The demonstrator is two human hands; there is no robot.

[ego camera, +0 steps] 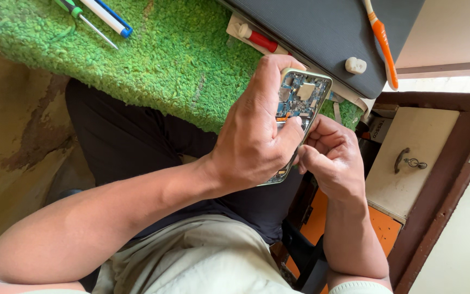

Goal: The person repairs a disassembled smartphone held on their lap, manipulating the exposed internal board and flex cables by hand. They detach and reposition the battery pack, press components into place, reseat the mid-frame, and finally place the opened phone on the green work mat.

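An opened phone (303, 96) with a pale metal frame shows its blue circuit board and small metal shields. My left hand (251, 139) wraps around the phone from the left, its thumb lying across the middle of the board. My right hand (334, 158) is curled against the phone's lower right edge, thumb and fingertips pressing on the frame. Whether the right fingers also hold a small tool or part is hidden. The phone's lower half is covered by my left hand. Both hands are above my lap, in front of a green fuzzy mat (153, 60).
On the mat lie a green-handled screwdriver (85, 20), a white and blue pen (109, 16) and a red-handled screwdriver (260, 39). A dark ribbed board (322, 27) carries an orange toothbrush (383, 43) and a small white piece (356, 65). A cream drawer with a metal handle (407, 160) is at the right.
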